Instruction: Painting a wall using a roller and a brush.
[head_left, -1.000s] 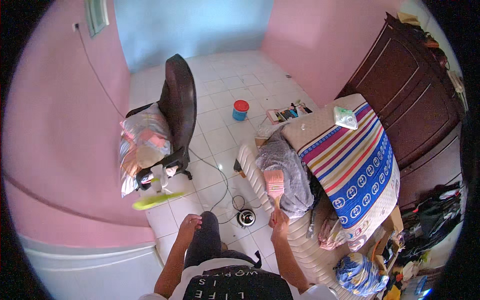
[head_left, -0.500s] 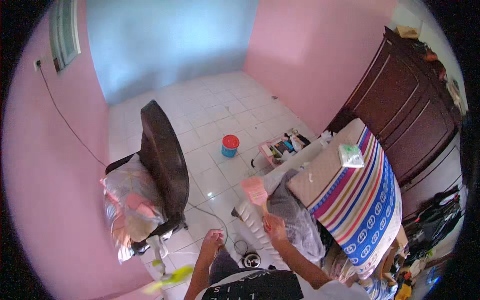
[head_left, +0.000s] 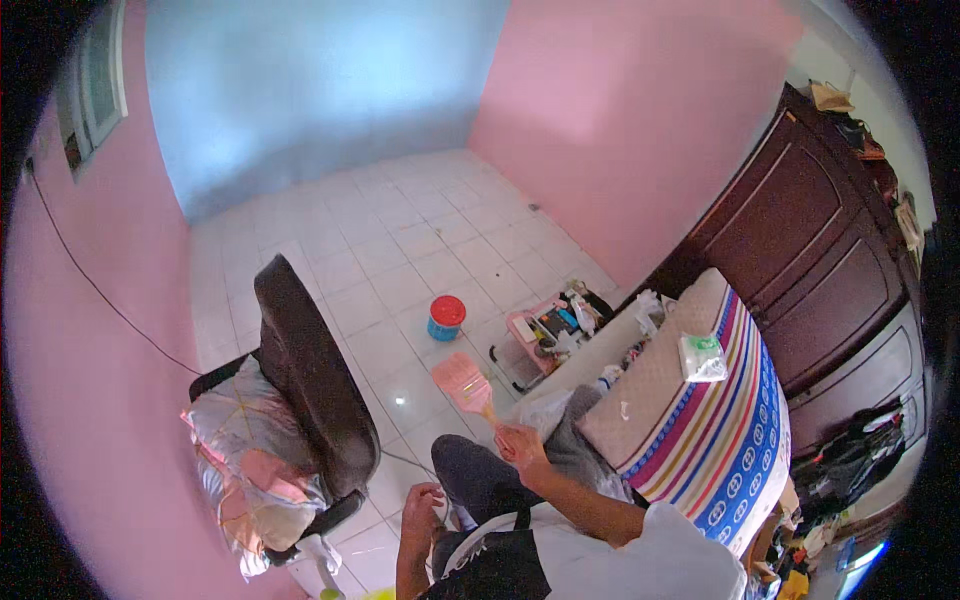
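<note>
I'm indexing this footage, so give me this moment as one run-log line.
right hand: grips wide pink brush | left hand: nothing visibly held | red-topped blue bucket: on tiled floor

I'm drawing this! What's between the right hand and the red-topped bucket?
The head view shows the pink brush, held by the right hand, then floor tiles before the bucket.

Broad pink-headed brush (head_left: pixel 464 382), aslant

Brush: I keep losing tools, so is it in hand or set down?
In hand: the brush has its handle within the right hand's fingers.
</note>
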